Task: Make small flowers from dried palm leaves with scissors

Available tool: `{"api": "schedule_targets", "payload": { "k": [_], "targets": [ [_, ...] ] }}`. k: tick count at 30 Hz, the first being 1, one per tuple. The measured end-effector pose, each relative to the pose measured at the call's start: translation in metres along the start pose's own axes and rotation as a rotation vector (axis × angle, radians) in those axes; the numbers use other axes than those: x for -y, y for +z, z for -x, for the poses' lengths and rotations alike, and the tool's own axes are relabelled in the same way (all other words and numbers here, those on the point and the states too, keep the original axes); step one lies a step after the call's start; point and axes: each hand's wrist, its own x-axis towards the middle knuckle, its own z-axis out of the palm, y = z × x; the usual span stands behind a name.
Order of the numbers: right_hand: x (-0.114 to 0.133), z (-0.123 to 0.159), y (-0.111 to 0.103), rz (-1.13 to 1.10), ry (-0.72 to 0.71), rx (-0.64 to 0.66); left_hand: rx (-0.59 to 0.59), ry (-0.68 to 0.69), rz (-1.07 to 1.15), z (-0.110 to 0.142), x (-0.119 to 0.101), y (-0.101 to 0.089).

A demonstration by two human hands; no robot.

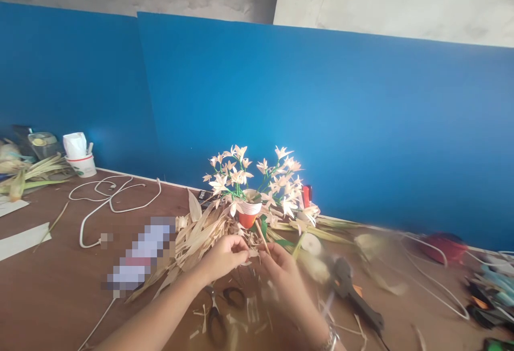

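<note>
My left hand [229,256] is closed in a pinch, thumb against fingers; a small pale scrap shows by its fingertips, but I cannot make out what is in them. Close by, my right hand [279,265] grips a thin pale stick [262,236] that points up and away. Just beyond both hands stands an orange and white cup [249,213] with pale husk-like flowers [220,182] on green stems spreading to either side. Dry corn husks [196,244] lie heaped left of the cup. Black-handled scissors [217,321] rest on the table below my hands, among small scraps.
A dark glue gun [353,292] lies right of my right hand. To the left are a blurred-out phone [140,257] and a looped white cable [108,198]. A white cup [81,165] stands at the back left. A blue panel [321,126] borders the brown table [52,292].
</note>
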Motion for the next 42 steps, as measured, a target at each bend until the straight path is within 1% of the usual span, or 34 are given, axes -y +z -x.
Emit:
{"api": "schedule_targets", "payload": {
  "k": [2, 4, 8, 11, 14, 21, 24, 26, 30, 33, 38, 40, 42],
  "targets": [
    [0.003, 0.001, 0.000, 0.017, 0.011, -0.031, 0.014, 0.031, -0.027, 0.000, 0.002, 0.001],
    [0.000, 0.001, 0.002, 0.046, 0.026, -0.041, -0.004, 0.051, -0.019, 0.000, 0.005, 0.004],
    [-0.011, -0.001, 0.005, 0.027, 0.057, 0.005, -0.057, 0.056, 0.125, 0.000, 0.011, 0.011],
    [-0.014, -0.003, 0.004, -0.001, 0.043, 0.006, -0.053, 0.044, 0.211, -0.002, 0.015, 0.014],
    [-0.011, -0.004, 0.002, -0.019, 0.007, -0.016, -0.019, -0.004, 0.230, -0.001, 0.016, 0.015],
    [-0.002, 0.000, 0.002, -0.015, 0.032, -0.035, 0.064, -0.116, 0.320, 0.002, 0.010, 0.015],
    [0.005, 0.001, 0.000, -0.021, 0.009, -0.085, 0.102, -0.115, 0.301, 0.002, 0.009, 0.015],
    [0.009, 0.001, -0.002, -0.016, -0.003, -0.115, 0.096, -0.098, 0.301, 0.001, 0.010, 0.014],
    [0.008, -0.001, -0.005, -0.026, -0.027, -0.122, 0.037, -0.072, 0.324, -0.002, 0.015, 0.013],
    [0.002, -0.001, -0.006, 0.004, -0.055, -0.069, -0.004, -0.047, 0.326, -0.004, 0.018, 0.012],
    [-0.015, -0.005, -0.004, 0.004, 0.026, 0.169, -0.051, -0.033, 0.251, -0.004, 0.018, 0.013],
    [-0.021, -0.007, -0.003, -0.012, 0.046, 0.203, -0.087, -0.031, 0.225, -0.002, 0.016, 0.016],
    [-0.026, -0.008, -0.002, 0.018, 0.016, 0.183, -0.126, -0.041, 0.222, -0.001, 0.015, 0.019]
  ]
}}
